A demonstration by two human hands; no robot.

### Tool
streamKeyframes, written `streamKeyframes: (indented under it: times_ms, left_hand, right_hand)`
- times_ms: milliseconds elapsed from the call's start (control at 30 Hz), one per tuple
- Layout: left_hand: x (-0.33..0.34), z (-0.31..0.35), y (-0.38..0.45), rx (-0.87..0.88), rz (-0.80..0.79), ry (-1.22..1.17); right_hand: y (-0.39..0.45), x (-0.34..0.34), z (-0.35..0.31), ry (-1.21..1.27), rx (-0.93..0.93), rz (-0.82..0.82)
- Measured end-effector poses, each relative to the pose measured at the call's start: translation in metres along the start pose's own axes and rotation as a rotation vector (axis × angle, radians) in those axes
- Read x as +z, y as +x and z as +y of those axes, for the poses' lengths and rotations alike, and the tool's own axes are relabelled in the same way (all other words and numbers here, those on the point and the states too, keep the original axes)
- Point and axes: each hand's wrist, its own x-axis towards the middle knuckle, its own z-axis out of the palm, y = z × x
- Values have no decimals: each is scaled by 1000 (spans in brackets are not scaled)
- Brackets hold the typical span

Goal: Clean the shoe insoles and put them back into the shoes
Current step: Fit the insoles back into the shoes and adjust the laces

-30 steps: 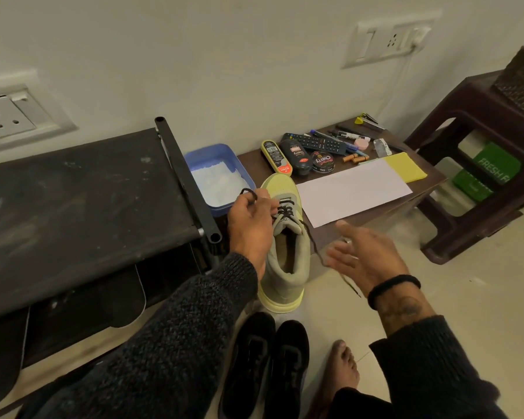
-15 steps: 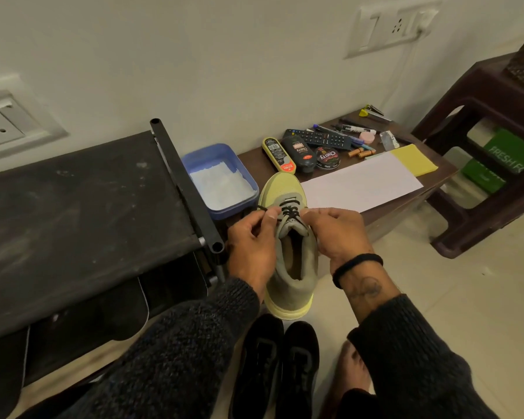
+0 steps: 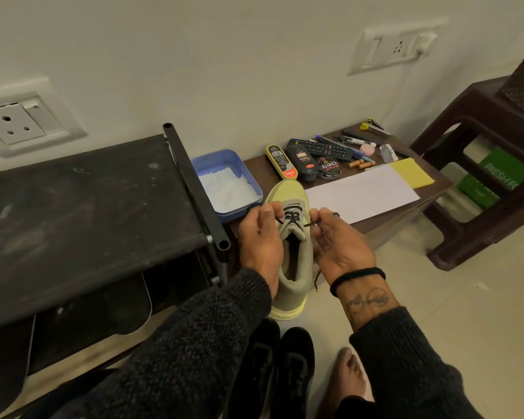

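Note:
A grey and lime-yellow shoe (image 3: 294, 267) stands with its toe resting against the low brown table (image 3: 384, 220), heel toward me. My left hand (image 3: 259, 240) pinches the black lace (image 3: 291, 216) at the left side of the shoe's eyelets. On the right side my right hand (image 3: 338, 246) pinches the other lace end, palm turned up. A pair of black shoes (image 3: 273, 373) lies on the floor below the lime shoe. I cannot see an insole inside the shoe's opening.
A black shoe rack (image 3: 88, 213) fills the left. A blue tub (image 3: 227, 182) of white tissue, shoe polish tins (image 3: 328, 167), a remote, white paper (image 3: 360, 192) and a yellow cloth (image 3: 412, 172) sit on the table. A brown plastic stool (image 3: 481, 164) stands right. My bare foot (image 3: 342, 379) rests on the floor.
My right hand came in from the open air to the shoe and took hold of the right lace end. Both hands now pull the laces apart sideways.

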Motion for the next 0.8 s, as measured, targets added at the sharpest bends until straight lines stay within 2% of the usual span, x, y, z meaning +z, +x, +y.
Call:
streamKeyframes:
  times_ms: [100,167,367,567,800]
  left_hand:
    - [0,18,-5,254,-31,101]
    - [0,32,-3,360,-46,135]
    - [12,103,-2,431,-122,141]
    - [21,198,-20,616,-260,358]
    - [17,279,-51,765,-275,465]
  right_hand:
    - [-10,5,-17,-61,-134,40]
    - [-20,9,-28,-93,-221,26]
    - [-67,30,-85,-150,-496,-64]
    - [-126,61,-154,-308,-823,-74]
    - [-178,81,-199,-469,-984,-68]
